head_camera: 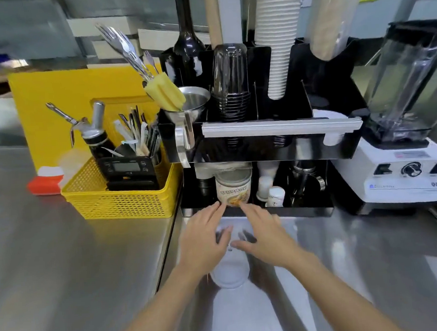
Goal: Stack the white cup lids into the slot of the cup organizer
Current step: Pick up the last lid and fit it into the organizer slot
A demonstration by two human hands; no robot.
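A white cup lid (pixel 230 273) lies flat on the steel counter, partly under my left wrist. Both hands hover over the counter just beyond it, in front of the black cup organizer (pixel 262 152). My left hand (pixel 204 239) and my right hand (pixel 262 235) have their fingers spread and hold nothing. Their fingertips point toward a labelled tub (pixel 233 188) in the organizer's lower shelf. A tall stack of white paper cups (pixel 277 41) stands in an upper slot. Something white (pixel 329 115) shows in the right-hand slot, blurred.
A yellow mesh basket (pixel 122 196) with a scale and utensils sits to the left, with a yellow board behind it. A white blender (pixel 404 169) stands to the right. Small white bottles (pixel 275 195) and a metal jug (pixel 305 178) fill the lower shelf.
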